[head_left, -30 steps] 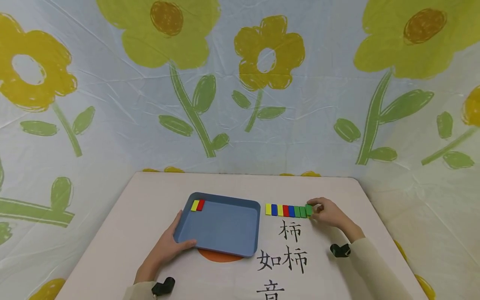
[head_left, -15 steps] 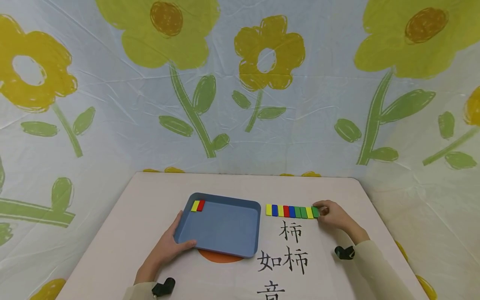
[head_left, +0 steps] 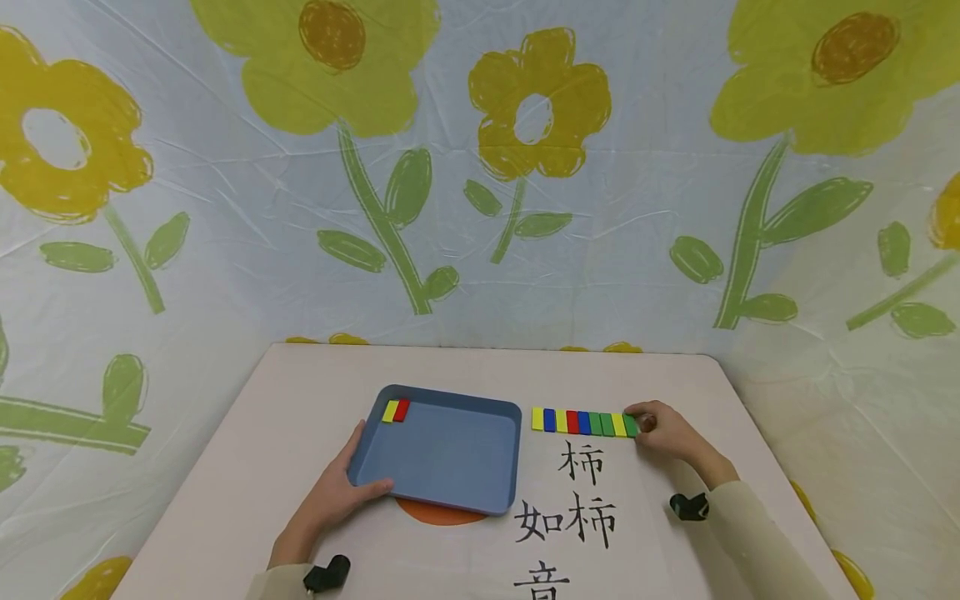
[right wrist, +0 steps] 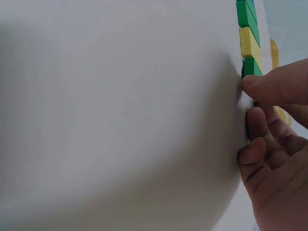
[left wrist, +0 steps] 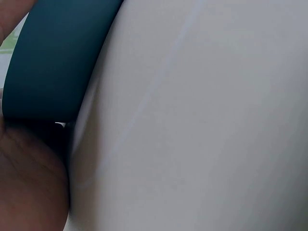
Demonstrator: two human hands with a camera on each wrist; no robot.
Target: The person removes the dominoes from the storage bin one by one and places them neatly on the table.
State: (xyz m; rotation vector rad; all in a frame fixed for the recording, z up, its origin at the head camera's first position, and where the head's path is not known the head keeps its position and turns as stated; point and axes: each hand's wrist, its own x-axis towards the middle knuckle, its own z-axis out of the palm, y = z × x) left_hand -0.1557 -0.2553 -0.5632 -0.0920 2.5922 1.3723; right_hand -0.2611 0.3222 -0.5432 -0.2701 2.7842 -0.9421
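Note:
My left hand [head_left: 332,493] grips the lower left corner of a blue tray [head_left: 450,458], thumb over the front rim and fingers along the left side. In the left wrist view, the tray's wall [left wrist: 53,62] stands beside the palm. A yellow domino [head_left: 391,412] and a red domino [head_left: 402,410] lie side by side in the tray's far left corner. Right of the tray runs a row of flat dominoes [head_left: 572,422] in yellow, blue, red and green. At its right end my right hand [head_left: 670,429] pinches a green domino [right wrist: 251,67], next to a yellow one [right wrist: 246,42].
Black Chinese characters [head_left: 592,517] are printed on the pale tabletop [head_left: 225,500] below the row. An orange patch [head_left: 441,512] shows under the tray's front edge. A flower-patterned curtain [head_left: 622,250] stands behind the table and at both sides.
The right hand has shifted slightly right and lowered the green domino from over the yellow end domino to the spot beside it. The left hand and tray stay put.

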